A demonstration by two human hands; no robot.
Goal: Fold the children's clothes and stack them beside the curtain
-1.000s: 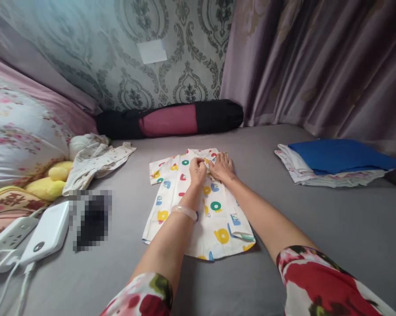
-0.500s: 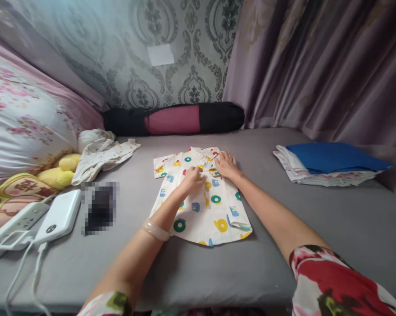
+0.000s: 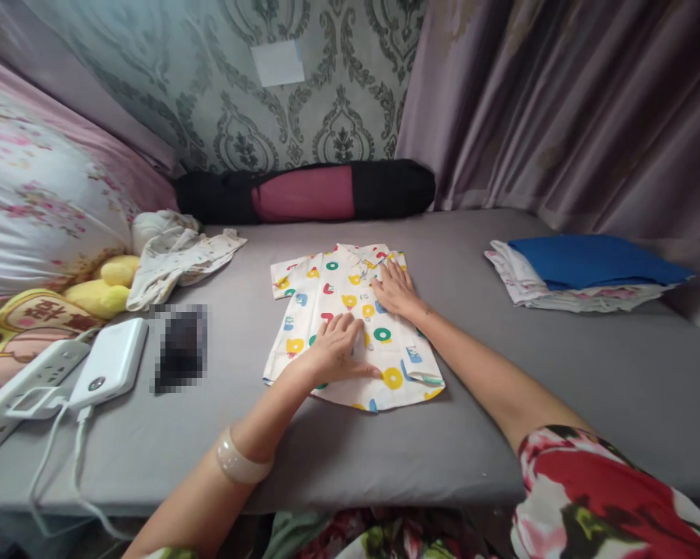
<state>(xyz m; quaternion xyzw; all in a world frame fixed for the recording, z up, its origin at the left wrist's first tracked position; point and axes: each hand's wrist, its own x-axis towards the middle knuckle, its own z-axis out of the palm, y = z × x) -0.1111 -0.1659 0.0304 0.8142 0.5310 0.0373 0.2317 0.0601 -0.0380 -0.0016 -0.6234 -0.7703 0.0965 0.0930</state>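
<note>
A small white shirt (image 3: 303,307) printed with coloured rings and letters lies flat on the grey bed (image 3: 490,365). Its right side is folded inward. My left hand (image 3: 335,353) lies flat on the shirt's lower half, fingers stretched out and pointing right. My right hand (image 3: 393,289) rests flat on the upper right part, near the collar, fingers spread. Neither hand holds anything. A pale bangle sits on my left wrist.
A folded stack with a blue cloth (image 3: 588,264) on top lies at the right. A crumpled pale garment (image 3: 175,260), yellow plush toy (image 3: 97,295), power bank (image 3: 109,365), power strip (image 3: 24,384) and dark phone (image 3: 180,349) sit at the left. A black-and-pink roll (image 3: 303,192) lies against the wall.
My left hand slid from the collar down the shirt to its lower half and flattened out. My right hand stayed near the collar. The camera pulled back.
</note>
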